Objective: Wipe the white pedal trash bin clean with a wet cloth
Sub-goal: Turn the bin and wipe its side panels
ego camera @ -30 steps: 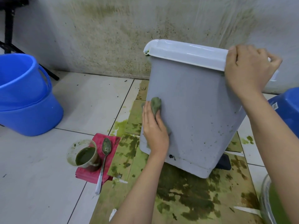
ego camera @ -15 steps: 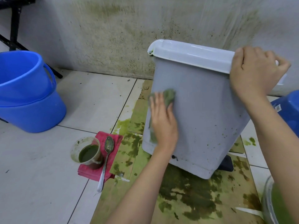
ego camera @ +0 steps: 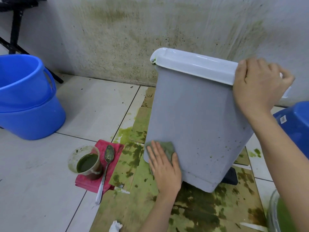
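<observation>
The white pedal trash bin (ego camera: 200,118) stands tilted on stained cardboard, its lid (ego camera: 194,64) closed and its black pedal (ego camera: 231,177) peeking out at the lower right. Small green specks dot its lower right side. My left hand (ego camera: 164,166) lies flat against the bin's lower left corner, pressing a green-stained cloth (ego camera: 167,148) onto the wall. My right hand (ego camera: 257,84) grips the right end of the lid and holds the bin steady.
Two nested blue buckets (ego camera: 25,101) stand at the left. A cup of green liquid (ego camera: 87,162) and a spoon (ego camera: 105,171) rest on a red cloth (ego camera: 115,148). Green-stained cardboard (ego camera: 192,213) covers the floor. A blue tub (ego camera: 296,124) and a glass bowl (ego camera: 274,215) sit at the right.
My left hand slid the cloth up the bin's left side, then down to the lower left corner. My right hand stayed on the lid.
</observation>
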Available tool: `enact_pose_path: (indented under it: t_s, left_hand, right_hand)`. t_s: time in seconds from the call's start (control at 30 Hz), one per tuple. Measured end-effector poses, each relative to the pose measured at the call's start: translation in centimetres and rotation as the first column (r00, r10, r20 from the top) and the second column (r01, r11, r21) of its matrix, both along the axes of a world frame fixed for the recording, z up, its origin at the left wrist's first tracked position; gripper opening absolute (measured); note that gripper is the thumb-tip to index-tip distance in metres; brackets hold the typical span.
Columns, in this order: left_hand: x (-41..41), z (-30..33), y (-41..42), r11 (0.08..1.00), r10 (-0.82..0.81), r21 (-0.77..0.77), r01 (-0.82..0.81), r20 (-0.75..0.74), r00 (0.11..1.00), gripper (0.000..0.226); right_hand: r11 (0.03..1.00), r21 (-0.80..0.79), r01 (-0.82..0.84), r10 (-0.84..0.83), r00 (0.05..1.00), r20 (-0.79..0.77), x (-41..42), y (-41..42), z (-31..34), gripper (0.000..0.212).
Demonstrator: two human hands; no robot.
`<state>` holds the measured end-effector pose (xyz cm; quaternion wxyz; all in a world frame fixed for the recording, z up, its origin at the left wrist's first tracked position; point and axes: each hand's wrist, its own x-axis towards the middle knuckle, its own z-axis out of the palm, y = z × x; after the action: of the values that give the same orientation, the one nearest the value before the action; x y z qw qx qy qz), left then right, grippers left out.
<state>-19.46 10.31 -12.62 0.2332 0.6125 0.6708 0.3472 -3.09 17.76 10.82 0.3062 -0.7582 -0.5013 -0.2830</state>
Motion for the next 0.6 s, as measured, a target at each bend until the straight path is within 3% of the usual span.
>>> enact_pose_path:
  t_s: [0.1,0.3,0.47,0.6]
  left_hand:
    - [0.3,0.5,-0.5,0.998,0.049,-0.049,-0.043,0.126,0.991,0.066]
    - [2.0,4.7,2.2,0.994,0.102,-0.053,-0.093,0.204,0.974,0.078]
    - [2.0,5.0,3.4,0.997,0.078,0.006,-0.082,0.218,0.973,0.063]
    - [0.5,3.7,2.7,0.99,-0.001,0.133,-0.038,0.282,0.959,0.067]
  right_hand:
    - [1.0,-0.001,-0.003,0.003,1.0,0.014,-0.4,-0.6,-0.1,0.047]
    - [0.999,-0.036,-0.026,0.027,1.0,0.005,0.6,0.0,0.2,0.047]
    - [0.998,-0.055,-0.022,0.022,1.0,-0.001,1.1,0.9,0.1,0.049]
    - [0.999,-0.052,0.013,-0.012,1.0,0.015,1.0,0.9,-0.3,0.05]
